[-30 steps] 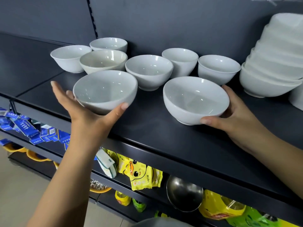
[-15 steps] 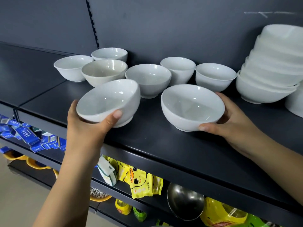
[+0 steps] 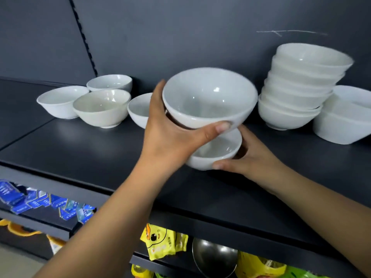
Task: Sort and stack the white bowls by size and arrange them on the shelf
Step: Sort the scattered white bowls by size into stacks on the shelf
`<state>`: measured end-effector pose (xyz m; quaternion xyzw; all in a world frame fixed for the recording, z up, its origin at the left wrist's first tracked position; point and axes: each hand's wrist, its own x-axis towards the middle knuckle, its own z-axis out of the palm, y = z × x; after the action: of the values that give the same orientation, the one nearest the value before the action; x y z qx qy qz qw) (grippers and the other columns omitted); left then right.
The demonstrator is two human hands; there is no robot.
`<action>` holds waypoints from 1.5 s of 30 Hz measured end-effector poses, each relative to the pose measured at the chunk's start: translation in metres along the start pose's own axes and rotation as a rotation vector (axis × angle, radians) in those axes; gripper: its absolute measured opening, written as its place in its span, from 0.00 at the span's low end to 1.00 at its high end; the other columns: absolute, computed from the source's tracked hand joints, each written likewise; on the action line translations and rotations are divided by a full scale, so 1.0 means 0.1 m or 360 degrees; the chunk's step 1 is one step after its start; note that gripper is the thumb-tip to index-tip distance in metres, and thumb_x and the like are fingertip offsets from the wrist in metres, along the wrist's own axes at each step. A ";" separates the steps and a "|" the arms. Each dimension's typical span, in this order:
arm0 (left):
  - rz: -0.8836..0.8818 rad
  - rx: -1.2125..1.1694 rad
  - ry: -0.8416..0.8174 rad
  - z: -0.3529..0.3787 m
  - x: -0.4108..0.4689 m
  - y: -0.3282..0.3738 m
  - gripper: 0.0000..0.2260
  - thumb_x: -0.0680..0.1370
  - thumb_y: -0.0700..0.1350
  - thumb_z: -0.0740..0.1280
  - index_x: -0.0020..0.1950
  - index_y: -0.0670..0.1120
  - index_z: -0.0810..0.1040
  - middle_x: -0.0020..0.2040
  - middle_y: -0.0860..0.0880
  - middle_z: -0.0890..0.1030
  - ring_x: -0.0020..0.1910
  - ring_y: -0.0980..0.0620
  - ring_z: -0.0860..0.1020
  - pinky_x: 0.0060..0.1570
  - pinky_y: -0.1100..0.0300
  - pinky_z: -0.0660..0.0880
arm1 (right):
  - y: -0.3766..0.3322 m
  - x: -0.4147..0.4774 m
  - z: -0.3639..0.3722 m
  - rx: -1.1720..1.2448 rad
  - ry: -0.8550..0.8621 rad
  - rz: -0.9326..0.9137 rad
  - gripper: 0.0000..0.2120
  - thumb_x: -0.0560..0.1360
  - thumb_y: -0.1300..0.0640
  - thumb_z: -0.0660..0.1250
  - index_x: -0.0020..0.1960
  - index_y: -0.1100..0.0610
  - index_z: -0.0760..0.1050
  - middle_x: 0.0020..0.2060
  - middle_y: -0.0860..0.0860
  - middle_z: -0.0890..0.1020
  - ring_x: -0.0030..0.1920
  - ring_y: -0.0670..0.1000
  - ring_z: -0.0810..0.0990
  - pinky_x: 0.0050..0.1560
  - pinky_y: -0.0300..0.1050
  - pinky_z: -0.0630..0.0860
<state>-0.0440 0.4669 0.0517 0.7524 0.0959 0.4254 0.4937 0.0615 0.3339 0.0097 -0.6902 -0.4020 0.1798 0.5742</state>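
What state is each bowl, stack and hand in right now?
raised bowl: mouth up, held above the lower bowl.
lower bowl: upright, empty, beneath it.
left hand: grips the raised bowl.
right hand: holds the lower bowl.
stack of bowls: nested, upright, at right.
loose bowls: upright, unstacked, at left.

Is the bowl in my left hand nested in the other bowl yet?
Not yet. The left hand holds the upper bowl above the lower bowl, whose bare inside shows beneath it.
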 end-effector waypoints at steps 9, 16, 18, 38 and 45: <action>-0.0109 0.0075 -0.0086 0.03 -0.05 -0.23 0.46 0.51 0.62 0.73 0.66 0.48 0.66 0.57 0.61 0.75 0.54 0.69 0.74 0.47 0.78 0.68 | 0.02 0.02 -0.03 -0.0043 -0.0003 0.0010 0.46 0.51 0.46 0.77 0.66 0.48 0.65 0.59 0.41 0.77 0.59 0.37 0.75 0.56 0.31 0.72; -0.0208 0.0101 -0.0109 0.04 -0.14 -0.32 0.45 0.51 0.66 0.69 0.66 0.53 0.63 0.52 0.69 0.73 0.52 0.75 0.71 0.44 0.82 0.66 | 0.03 0.03 -0.03 0.0009 -0.0011 -0.0037 0.47 0.53 0.48 0.77 0.68 0.49 0.62 0.61 0.41 0.75 0.61 0.38 0.73 0.58 0.34 0.71; -0.0233 0.0110 -0.0133 0.05 -0.18 -0.33 0.44 0.51 0.66 0.68 0.64 0.56 0.62 0.50 0.72 0.71 0.50 0.78 0.70 0.43 0.83 0.65 | 0.02 0.03 -0.03 0.0011 -0.0016 -0.0046 0.48 0.53 0.48 0.77 0.69 0.50 0.61 0.62 0.42 0.74 0.62 0.39 0.73 0.60 0.36 0.71; -0.0190 -0.0205 -0.0465 0.11 -0.16 -0.37 0.37 0.60 0.56 0.71 0.65 0.49 0.60 0.58 0.60 0.72 0.55 0.72 0.73 0.48 0.77 0.69 | -0.02 -0.02 -0.13 0.0284 0.0097 -0.0108 0.34 0.61 0.48 0.71 0.65 0.51 0.67 0.59 0.47 0.77 0.57 0.44 0.78 0.53 0.39 0.75; -0.0191 0.0073 -0.0837 -0.20 0.01 -0.35 0.32 0.66 0.64 0.63 0.69 0.59 0.63 0.67 0.64 0.69 0.66 0.69 0.66 0.65 0.67 0.64 | 0.03 0.02 -0.17 0.0210 0.0054 -0.0102 0.40 0.57 0.48 0.72 0.67 0.48 0.61 0.63 0.45 0.73 0.61 0.41 0.74 0.54 0.33 0.72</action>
<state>-0.0488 0.4980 0.0262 0.8410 0.0185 0.1829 0.5088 0.0755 0.3247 0.0124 -0.6406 -0.4015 0.1754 0.6306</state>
